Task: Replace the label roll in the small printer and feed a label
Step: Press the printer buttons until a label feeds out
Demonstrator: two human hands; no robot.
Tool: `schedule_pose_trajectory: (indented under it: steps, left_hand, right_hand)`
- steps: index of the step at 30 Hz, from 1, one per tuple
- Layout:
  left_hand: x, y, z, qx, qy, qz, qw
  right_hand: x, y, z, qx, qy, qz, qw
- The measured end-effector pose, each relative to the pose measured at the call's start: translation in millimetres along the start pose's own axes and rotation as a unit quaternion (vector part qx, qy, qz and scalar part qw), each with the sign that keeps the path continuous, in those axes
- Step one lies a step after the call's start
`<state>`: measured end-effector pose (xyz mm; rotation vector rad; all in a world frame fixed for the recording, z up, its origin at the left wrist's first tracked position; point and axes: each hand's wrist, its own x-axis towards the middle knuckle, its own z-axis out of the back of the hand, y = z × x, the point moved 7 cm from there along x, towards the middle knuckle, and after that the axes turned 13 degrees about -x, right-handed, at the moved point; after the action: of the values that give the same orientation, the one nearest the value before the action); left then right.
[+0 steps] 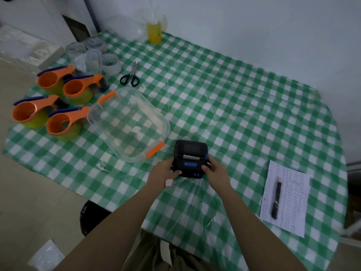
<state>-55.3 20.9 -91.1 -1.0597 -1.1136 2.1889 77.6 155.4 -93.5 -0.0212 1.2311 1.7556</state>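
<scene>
- The small black printer [190,158] sits on the tabletop [244,106], near its 6 o'clock edge.
- The left hand [163,172] and right hand [215,170] grip its two sides.
- It looks hard, smooth and light.
- Holding both sides seems safest.

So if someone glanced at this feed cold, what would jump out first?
Both hands, left hand and right hand, gripping the small black printer at the table's near edge. Then the four orange tape dispensers clustered far left, beside a clear plastic lid with orange clips.
</scene>
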Motion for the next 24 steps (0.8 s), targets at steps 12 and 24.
schedule_pose_trajectory:
  steps: [12,24]
  left_hand:
    - [-2.0,-3.3,0.1,0.007,0.0,-0.008,1.0]
    - [-1.9,-1.1,-1.1,-0.03,0.015,0.024,0.999]
  right_hand:
    - [0.9,-2.4,-1.1,0.004,0.002,0.0,1.0]
    - [-4.2,-7.5,2.2,0.024,-0.036,-0.02,0.999]
